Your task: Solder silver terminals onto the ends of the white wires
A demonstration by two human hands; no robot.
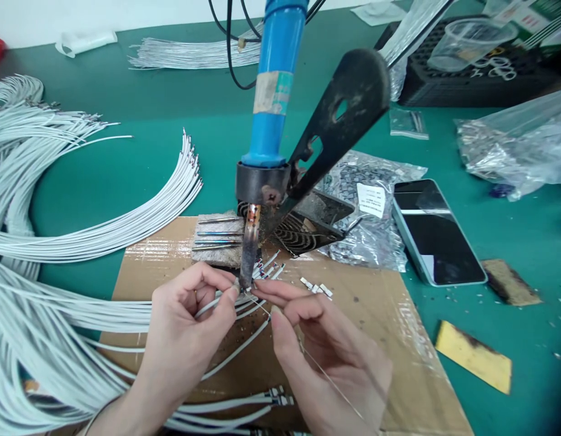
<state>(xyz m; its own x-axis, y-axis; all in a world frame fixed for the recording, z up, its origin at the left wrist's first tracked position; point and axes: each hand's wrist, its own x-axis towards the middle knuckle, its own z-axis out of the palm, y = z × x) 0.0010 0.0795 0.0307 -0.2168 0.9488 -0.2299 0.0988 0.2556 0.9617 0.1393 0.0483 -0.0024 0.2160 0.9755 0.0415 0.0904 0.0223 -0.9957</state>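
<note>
Pinching slim white cable in left hand and fine silvery wire in right hand, flanking steep blue-handled soldering iron's tip.

Left hand pinching a white cable and right hand pinching thin wire meet beneath a blue soldering iron, over cardboard on a green bench. White cable bundles curve at left; a phone lies right.
</note>
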